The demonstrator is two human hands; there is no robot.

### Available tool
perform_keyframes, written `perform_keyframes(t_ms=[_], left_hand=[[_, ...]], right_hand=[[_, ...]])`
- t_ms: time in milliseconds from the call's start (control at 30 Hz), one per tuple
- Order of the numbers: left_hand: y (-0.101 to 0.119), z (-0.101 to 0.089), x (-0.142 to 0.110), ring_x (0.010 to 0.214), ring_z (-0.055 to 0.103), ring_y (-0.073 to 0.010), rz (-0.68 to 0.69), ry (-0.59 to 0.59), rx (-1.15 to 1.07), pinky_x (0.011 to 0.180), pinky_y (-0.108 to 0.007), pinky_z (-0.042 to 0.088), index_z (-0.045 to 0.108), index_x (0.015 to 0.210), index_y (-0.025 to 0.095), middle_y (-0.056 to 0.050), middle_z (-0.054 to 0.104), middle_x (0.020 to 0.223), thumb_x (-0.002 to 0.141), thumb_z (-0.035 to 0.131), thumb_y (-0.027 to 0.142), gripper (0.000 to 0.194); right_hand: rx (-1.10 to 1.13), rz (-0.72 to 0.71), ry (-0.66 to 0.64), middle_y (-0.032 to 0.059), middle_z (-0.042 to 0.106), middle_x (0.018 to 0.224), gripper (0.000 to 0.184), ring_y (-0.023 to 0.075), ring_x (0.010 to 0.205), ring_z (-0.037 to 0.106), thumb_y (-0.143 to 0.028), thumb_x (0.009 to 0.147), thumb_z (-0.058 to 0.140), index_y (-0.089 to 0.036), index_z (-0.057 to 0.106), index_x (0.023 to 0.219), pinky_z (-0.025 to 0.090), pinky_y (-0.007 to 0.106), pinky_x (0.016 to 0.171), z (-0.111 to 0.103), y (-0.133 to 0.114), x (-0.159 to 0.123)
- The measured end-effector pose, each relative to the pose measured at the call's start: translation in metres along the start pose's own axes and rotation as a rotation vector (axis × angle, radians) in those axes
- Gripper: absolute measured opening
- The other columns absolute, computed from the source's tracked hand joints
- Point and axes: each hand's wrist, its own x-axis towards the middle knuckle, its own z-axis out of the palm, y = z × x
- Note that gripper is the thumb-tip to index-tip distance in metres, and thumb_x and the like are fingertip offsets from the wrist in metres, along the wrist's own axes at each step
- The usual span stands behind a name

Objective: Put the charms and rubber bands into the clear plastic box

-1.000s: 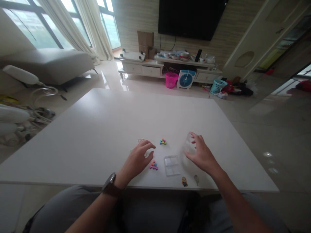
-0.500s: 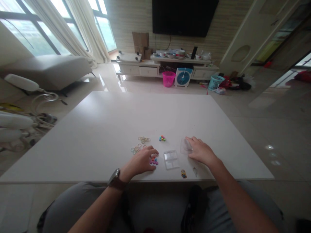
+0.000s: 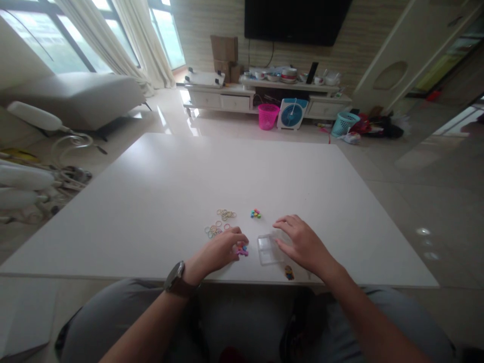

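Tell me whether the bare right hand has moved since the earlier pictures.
Yes, leftward: judged against the clear, divided plastic box, which stays put on the table, the bare right hand has come closer, now at the box's right edge in view.

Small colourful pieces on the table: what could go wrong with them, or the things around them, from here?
The nearer colourful pieces, by the left hand, could slip and scatter across the table. The yellow figure lies near the front edge, where the right hand might brush it off. The pale loops and coloured loops lie close together and could get mixed.
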Motion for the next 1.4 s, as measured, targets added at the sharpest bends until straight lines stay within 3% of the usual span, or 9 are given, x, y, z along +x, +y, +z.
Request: perform_keyframes(t_ms=[200,367,600,767,1033,1400], left_hand=[[-0.005,0.0,0.003,0.082,0.062,-0.0152,-0.017,0.001,-0.02,0.076,-0.025,0.051,0.069,0.104,0.021,-0.004,0.064,0.098,0.076,0.064,0.005,0.033],[-0.003,0.001,0.005,0.078,0.064,-0.0154,-0.041,-0.016,0.002,0.073,-0.025,0.05,0.068,0.105,0.018,-0.003,0.067,0.088,0.075,0.067,0.005,0.033],[-0.004,0.003,0.007,0.076,0.063,-0.0152,-0.069,-0.036,0.008,0.073,-0.025,0.046,0.067,0.105,0.019,-0.002,0.069,0.083,0.08,0.069,0.017,0.025],[-0.005,0.003,0.007,0.077,0.061,-0.0156,-0.107,-0.036,0.024,0.072,-0.025,0.045,0.067,0.103,0.02,-0.002,0.066,0.087,0.076,0.074,0.015,0.029],[-0.005,0.009,0.003,0.087,0.06,-0.0163,-0.037,-0.009,0.05,0.08,-0.027,0.046,0.066,0.109,0.024,-0.002,0.059,0.106,0.073,0.079,0.019,0.038],[0.002,0.011,0.006,0.084,0.059,-0.0147,0.003,-0.009,0.032,0.08,-0.025,0.045,0.067,0.1,0.023,-0.001,0.059,0.1,0.079,0.07,0.013,0.024]], right_hand=[[0.033,-0.156,-0.052,0.0098,0.063,0.114,0.013,0.0277,0.116,0.048,-0.027,0.091,0.062,-0.02,0.069,0.1,0.042,0.045,0.096,0.028,-0.031,-0.002],[-0.025,-0.127,-0.061,0.0089,0.06,0.126,0.012,0.0306,0.127,0.04,-0.031,0.088,0.067,-0.02,0.069,0.095,0.035,0.048,0.098,0.045,-0.037,-0.002],[-0.098,-0.079,-0.075,0.0064,0.06,0.128,0.016,0.029,0.127,0.037,-0.034,0.091,0.065,-0.02,0.07,0.084,0.03,0.046,0.098,0.058,-0.042,0.0],[-0.131,-0.077,-0.077,0.0066,0.061,0.127,0.016,0.0275,0.126,0.038,-0.03,0.094,0.06,-0.02,0.07,0.085,0.03,0.044,0.095,0.06,-0.044,0.002],[-0.063,-0.043,-0.003,0.0056,0.064,0.12,0.013,0.027,0.122,0.042,-0.034,0.088,0.067,-0.022,0.068,0.095,0.029,0.044,0.094,0.052,-0.038,0.003],[-0.05,-0.004,0.079,0.005,0.065,0.117,0.004,0.0264,0.119,0.045,-0.025,0.089,0.065,-0.023,0.068,0.088,0.03,0.044,0.092,0.042,-0.034,0.002]])
